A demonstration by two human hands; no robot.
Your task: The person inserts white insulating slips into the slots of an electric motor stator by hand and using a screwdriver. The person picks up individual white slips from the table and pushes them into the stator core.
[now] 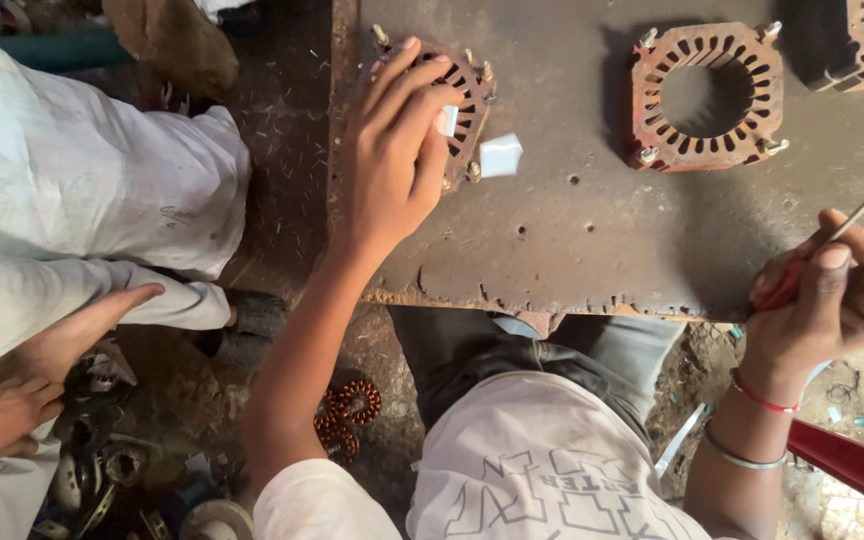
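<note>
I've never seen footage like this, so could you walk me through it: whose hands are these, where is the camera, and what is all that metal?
The one picture comes from a camera worn on a person's head, looking down at their own hands. The left hand rests on a rusty slotted metal ring, a motor core by its look, lying on a worn metal plate. A second such ring lies further right, with a small white slip between them. The right hand grips a thin red-handled tool. At the left, another person's hand is visible.
</note>
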